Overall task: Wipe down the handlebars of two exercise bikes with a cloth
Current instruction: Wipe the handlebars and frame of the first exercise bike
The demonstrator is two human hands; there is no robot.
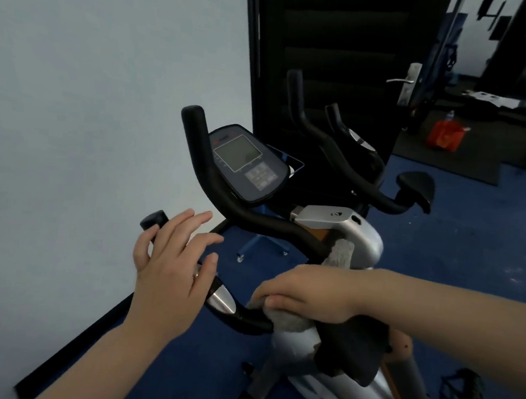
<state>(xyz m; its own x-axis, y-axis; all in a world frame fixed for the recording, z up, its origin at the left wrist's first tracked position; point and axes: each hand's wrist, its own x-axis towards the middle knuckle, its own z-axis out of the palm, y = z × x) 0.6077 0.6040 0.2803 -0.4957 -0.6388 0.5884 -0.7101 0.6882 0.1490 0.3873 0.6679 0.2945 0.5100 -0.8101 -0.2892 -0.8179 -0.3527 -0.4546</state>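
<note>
A pale wall (90, 88) fills the space left of and above the hands. Blue carpet (473, 249) runs beneath and to their right. Beyond them stands a black door (332, 46) with a silver handle (401, 81). Farther off, up to the right, a black mat (449, 161) lies by something orange-red (445, 135), too blurred to identify.

This is a small gym room: two exercise bikes stand side by side, the near bike (321, 357) with a console (245, 166) at 12 o'clock, the far bike (347, 162) at 1 o'clock, on blue carpet (473, 249), with a dark exercise mat (449, 158) at 2 o'clock.
</note>
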